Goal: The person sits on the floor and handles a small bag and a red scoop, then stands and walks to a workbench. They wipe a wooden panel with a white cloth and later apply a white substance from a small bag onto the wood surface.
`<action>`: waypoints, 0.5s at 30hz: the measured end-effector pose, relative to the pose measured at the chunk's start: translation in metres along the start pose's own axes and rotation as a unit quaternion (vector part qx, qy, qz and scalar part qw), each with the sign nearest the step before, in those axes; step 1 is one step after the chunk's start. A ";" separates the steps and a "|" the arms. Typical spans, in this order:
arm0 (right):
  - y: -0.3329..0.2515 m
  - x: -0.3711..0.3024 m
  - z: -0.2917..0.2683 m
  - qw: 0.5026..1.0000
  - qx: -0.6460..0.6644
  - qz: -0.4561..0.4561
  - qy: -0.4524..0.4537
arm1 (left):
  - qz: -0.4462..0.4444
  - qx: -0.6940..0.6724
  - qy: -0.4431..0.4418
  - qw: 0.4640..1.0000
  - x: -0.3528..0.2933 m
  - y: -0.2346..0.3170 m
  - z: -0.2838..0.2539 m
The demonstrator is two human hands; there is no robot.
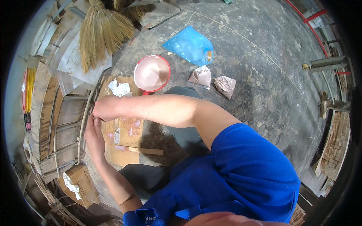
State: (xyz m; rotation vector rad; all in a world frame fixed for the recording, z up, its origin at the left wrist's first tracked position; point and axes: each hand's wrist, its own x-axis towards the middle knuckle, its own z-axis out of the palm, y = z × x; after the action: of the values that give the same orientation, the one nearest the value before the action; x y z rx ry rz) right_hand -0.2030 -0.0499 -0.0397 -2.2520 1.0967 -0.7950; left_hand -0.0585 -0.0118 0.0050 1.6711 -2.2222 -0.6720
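Note:
Both of my hands meet at the rod-like edge of a brown wooden piece with slats and thin rods, on the left. My right hand is closed, its arm reaching across from the right. Just below it, my left hand has its thumb and fingers drawn together at the same edge. Whatever small thing they grip is hidden. Beside them lies a cardboard sheet with pink smears. On it are crumpled white paper and a flat wooden stick with pinkish paste on one end.
A red-rimmed pan coated with pale pink paste stands beyond my right forearm. Further right are two bags of pinkish powder, one nearer the pan, and a blue plastic bag. A straw broom is at the far left, a cardboard box at lower left.

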 end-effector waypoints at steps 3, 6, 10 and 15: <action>-0.005 0.003 -0.006 1.000 -0.015 -0.004 -0.026 | -0.008 -0.006 -0.016 1.000 -0.002 -0.006 0.003; -0.007 0.004 -0.005 1.000 -0.002 -0.012 -0.027 | -0.018 0.021 -0.020 0.999 -0.003 -0.011 0.000; -0.007 0.008 -0.003 1.000 -0.016 -0.004 -0.022 | 0.036 0.069 -0.012 0.997 -0.004 -0.019 -0.004; 0.011 0.001 -0.012 0.998 0.067 0.004 -0.002 | 0.013 0.091 0.007 0.996 0.002 0.002 0.001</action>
State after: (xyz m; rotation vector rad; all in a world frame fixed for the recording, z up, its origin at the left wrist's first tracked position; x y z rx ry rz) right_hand -0.2169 -0.0587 -0.0380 -2.1358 1.0194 -0.8348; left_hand -0.0613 -0.0130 0.0053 1.7215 -2.3525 -0.4619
